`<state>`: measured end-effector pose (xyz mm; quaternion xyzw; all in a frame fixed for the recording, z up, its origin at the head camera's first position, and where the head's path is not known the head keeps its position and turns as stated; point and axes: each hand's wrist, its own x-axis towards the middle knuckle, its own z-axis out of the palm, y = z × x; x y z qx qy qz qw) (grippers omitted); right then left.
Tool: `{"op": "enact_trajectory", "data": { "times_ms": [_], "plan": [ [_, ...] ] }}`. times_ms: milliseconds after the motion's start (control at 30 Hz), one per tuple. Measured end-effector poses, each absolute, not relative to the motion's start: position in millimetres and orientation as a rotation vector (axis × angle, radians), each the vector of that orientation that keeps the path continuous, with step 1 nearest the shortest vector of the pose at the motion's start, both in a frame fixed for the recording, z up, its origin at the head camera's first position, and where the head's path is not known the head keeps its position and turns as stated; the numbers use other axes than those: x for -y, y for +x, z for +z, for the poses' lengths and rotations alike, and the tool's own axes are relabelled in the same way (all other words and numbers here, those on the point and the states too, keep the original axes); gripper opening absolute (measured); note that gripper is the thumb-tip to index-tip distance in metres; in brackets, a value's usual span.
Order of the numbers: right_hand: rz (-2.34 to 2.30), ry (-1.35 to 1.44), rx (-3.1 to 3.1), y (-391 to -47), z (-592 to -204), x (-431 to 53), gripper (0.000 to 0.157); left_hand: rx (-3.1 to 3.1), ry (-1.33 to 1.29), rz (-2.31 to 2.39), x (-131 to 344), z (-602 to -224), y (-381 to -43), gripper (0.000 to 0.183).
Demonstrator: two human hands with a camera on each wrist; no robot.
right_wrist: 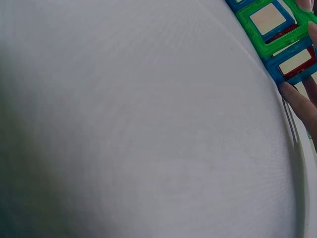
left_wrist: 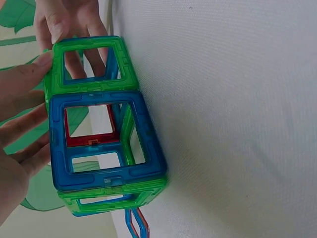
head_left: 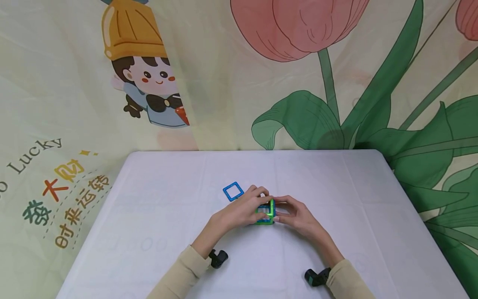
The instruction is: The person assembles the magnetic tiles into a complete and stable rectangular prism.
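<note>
Both hands, left [head_left: 244, 209] and right [head_left: 295, 214], grip the tile cube [head_left: 266, 211] on the bench [head_left: 336, 187], fingers curled round it; assembly appears underway, and next likely needs the loose blue tile [head_left: 233, 191].

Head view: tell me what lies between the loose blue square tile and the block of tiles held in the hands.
In the head view, only the left hand lies between the blue square tile and the tile block; its fingers curl over the block.

tile box [head_left: 266, 211]: mostly hidden by hands | rt wrist view: box cut off, blurry
</note>
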<state>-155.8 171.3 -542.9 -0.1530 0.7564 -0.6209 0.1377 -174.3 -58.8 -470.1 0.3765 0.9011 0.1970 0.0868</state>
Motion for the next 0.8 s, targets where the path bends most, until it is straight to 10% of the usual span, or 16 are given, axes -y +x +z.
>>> {"op": "enact_trajectory", "data": {
  "times_ms": [800],
  "plan": [
    [-1.798, -0.454, -2.197, -155.4, -543.8, -171.1, 0.052, -2.657, 1.134, 0.633, 61.5, -474.6, -176.5, 0.047]
  ]
}}
